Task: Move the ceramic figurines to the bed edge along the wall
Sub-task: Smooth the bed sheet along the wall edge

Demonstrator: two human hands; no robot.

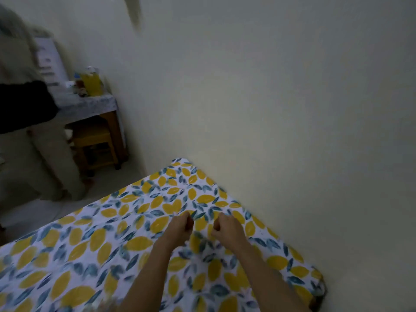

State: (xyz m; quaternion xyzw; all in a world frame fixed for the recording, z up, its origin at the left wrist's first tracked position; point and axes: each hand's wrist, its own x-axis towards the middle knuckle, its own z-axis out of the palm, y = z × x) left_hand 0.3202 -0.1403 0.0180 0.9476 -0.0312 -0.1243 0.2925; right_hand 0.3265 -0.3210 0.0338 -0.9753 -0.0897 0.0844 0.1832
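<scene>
- Both hands, left hand (180, 226) and right hand (226, 227), were curled into loose fists close together, just above the lemon-print bed (94, 251); contents, if any, could not be told through the blur.
- No ceramic figurines visible anywhere in frame.
- Bed edge along the wall (258, 131) lay bare; judged placement not yet done.

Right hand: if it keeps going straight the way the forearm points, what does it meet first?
The right hand points up the lemon-print bedsheet toward the far bed corner. No figurine shows in that line; it would likely meet the cream wall beside the corner, though depth is unclear.
</scene>
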